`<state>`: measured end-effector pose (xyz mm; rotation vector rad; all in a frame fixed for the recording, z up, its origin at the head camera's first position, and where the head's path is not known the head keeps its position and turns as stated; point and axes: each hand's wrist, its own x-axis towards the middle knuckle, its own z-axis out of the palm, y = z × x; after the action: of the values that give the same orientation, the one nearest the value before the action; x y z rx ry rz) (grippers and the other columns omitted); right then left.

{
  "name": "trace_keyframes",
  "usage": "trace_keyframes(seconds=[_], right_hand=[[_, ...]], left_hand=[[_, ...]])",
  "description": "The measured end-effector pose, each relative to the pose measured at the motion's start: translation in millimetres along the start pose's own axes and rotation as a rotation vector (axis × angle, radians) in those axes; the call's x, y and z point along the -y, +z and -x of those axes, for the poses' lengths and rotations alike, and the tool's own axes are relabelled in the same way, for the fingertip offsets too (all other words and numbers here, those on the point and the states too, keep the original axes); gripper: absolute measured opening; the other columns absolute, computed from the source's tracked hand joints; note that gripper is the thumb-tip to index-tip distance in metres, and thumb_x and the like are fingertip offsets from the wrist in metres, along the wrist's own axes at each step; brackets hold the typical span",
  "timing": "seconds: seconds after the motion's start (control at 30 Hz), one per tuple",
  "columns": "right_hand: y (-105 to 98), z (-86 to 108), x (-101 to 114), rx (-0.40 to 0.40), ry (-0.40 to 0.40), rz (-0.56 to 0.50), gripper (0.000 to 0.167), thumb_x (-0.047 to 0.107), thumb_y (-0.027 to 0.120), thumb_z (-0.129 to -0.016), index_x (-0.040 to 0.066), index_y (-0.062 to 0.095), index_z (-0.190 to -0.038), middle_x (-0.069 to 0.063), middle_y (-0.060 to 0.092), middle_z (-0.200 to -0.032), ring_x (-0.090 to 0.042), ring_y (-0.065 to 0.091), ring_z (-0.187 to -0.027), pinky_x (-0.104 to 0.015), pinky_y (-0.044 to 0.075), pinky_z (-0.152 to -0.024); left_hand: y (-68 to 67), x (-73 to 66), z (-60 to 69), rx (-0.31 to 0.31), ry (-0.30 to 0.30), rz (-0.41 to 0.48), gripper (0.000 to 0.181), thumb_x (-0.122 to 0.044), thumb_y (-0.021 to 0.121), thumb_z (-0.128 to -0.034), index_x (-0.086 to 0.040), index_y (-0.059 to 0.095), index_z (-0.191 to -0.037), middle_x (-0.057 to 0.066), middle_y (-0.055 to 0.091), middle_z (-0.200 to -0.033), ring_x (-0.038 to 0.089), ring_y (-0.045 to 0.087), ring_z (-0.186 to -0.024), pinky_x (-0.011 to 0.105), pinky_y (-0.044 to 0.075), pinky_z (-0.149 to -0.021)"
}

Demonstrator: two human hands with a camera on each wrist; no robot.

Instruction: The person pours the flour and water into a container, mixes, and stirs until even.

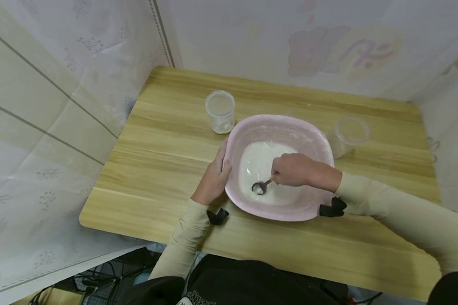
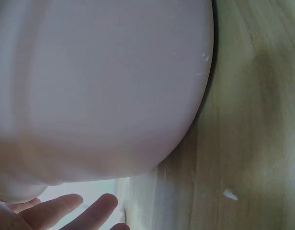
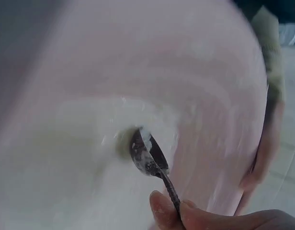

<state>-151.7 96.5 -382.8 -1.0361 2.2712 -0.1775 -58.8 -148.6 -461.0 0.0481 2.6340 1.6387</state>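
Observation:
A pink plastic basin (image 1: 278, 214) holds a white liquid (image 1: 252, 159). My left hand (image 1: 212, 178) rests against the basin's left rim, its thumb by the edge. In the left wrist view several fingers (image 2: 97, 211) extend fairly straight beyond the basin's outer wall (image 2: 104, 86). Over the basin, my right hand (image 1: 291, 169) pinches the thin handle of a dark metal spoon (image 1: 258, 187) between thumb and finger. The spoon's bowl (image 3: 145, 153) is at the liquid and has white matter clinging to it; how deep it dips, I cannot tell.
A clear plastic jar (image 1: 220, 112) with some pale contents stands behind the basin's left side. Another clear jar (image 1: 349, 133) stands just right of the basin. The wooden table (image 1: 149, 169) has patterned curtains around its back and sides. A white fleck (image 2: 230, 194) lies on the tabletop.

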Motion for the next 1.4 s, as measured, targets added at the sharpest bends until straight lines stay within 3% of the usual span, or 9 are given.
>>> trace_keyframes(seconds=[0.27,0.47,0.57,0.7,0.77,0.87,1.07,1.27,1.4], right_hand=[[-25,14.1,-62,-0.225,0.173,0.117,0.030,0.018,0.053,-0.101,0.006,0.074,-0.083,-0.008,0.063,-0.073,-0.021,0.050,-0.063,-0.036,0.041,-0.059],[-14,28.4,-67,-0.301,0.203,0.300,0.028,0.012,0.054,-0.099,0.007,0.060,-0.072,-0.008,0.053,-0.059,-0.021,0.045,-0.052,-0.036,0.038,-0.043],[-15,27.4,-66,-0.353,0.138,0.386,0.028,0.014,0.056,-0.102,0.009,0.064,-0.075,-0.008,0.053,-0.060,-0.021,0.044,-0.051,-0.035,0.036,-0.042],[-28,25.6,-75,-0.390,-0.077,0.515,0.016,0.009,0.060,-0.101,0.010,0.076,-0.103,-0.011,0.070,-0.079,-0.027,0.062,-0.063,-0.040,0.049,-0.048],[-35,27.0,-81,-0.393,-0.184,0.573,0.025,0.002,0.062,-0.099,0.010,0.076,-0.118,-0.012,0.075,-0.093,-0.031,0.070,-0.076,-0.042,0.056,-0.056],[-43,29.5,-89,-0.409,-0.278,0.621,0.028,-0.004,0.064,-0.094,0.007,0.074,-0.118,-0.012,0.075,-0.094,-0.031,0.071,-0.079,-0.042,0.057,-0.058],[-44,38.6,-100,-0.450,-0.350,0.670,0.020,-0.005,0.069,-0.089,0.009,0.073,-0.104,-0.005,0.068,-0.072,-0.018,0.056,-0.057,-0.033,0.043,-0.047],[-40,43.1,-101,-0.471,-0.369,0.731,0.052,-0.016,0.070,-0.082,0.007,0.069,-0.129,-0.007,0.069,-0.080,-0.016,0.046,-0.054,-0.028,0.034,-0.043],[-44,36.4,-100,-0.532,-0.415,0.766,0.049,-0.017,0.072,-0.081,0.006,0.070,-0.124,-0.008,0.066,-0.079,-0.020,0.055,-0.058,-0.031,0.040,-0.044]], left_hand=[[0.0,-1.5,1.2,0.006,-0.001,-0.012,0.066,-0.023,0.034,-0.1084,-0.032,0.009,-0.169,0.015,0.037,-0.167,0.039,0.068,-0.118,0.054,0.056,-0.102],[-1.5,-2.7,0.9,0.017,0.008,-0.010,0.066,-0.024,0.034,-0.1084,-0.031,0.008,-0.169,0.012,0.033,-0.169,0.038,0.066,-0.121,0.054,0.054,-0.105],[-2.8,-4.0,-0.4,0.007,0.006,-0.005,0.067,-0.024,0.034,-0.1082,-0.034,0.008,-0.169,0.012,0.035,-0.169,0.037,0.066,-0.120,0.053,0.055,-0.103],[-2.9,-6.3,-2.4,0.018,0.004,-0.003,0.066,-0.024,0.034,-0.1085,-0.036,0.008,-0.169,0.009,0.033,-0.170,0.036,0.065,-0.122,0.053,0.054,-0.105],[-2.5,-7.3,-3.4,0.027,0.003,0.000,0.067,-0.024,0.034,-0.1088,-0.037,0.007,-0.168,0.008,0.031,-0.171,0.037,0.065,-0.123,0.053,0.054,-0.106],[-1.5,-8.5,-4.0,0.029,-0.002,0.002,0.067,-0.024,0.034,-0.1087,-0.036,0.007,-0.169,0.009,0.033,-0.170,0.037,0.067,-0.120,0.053,0.056,-0.103],[0.3,-8.2,-3.5,0.046,0.015,0.016,0.068,-0.024,0.035,-0.1083,-0.030,0.006,-0.170,0.007,0.028,-0.172,0.035,0.063,-0.126,0.053,0.052,-0.108],[-0.8,-5.5,-0.2,0.043,0.000,0.018,0.070,-0.024,0.036,-0.1074,-0.035,0.004,-0.169,0.010,0.032,-0.170,0.034,0.066,-0.121,0.052,0.053,-0.107],[0.3,-3.8,0.4,0.045,-0.010,-0.001,0.071,-0.022,0.037,-0.1069,-0.032,0.004,-0.169,0.011,0.031,-0.170,0.035,0.067,-0.120,0.052,0.054,-0.107]])
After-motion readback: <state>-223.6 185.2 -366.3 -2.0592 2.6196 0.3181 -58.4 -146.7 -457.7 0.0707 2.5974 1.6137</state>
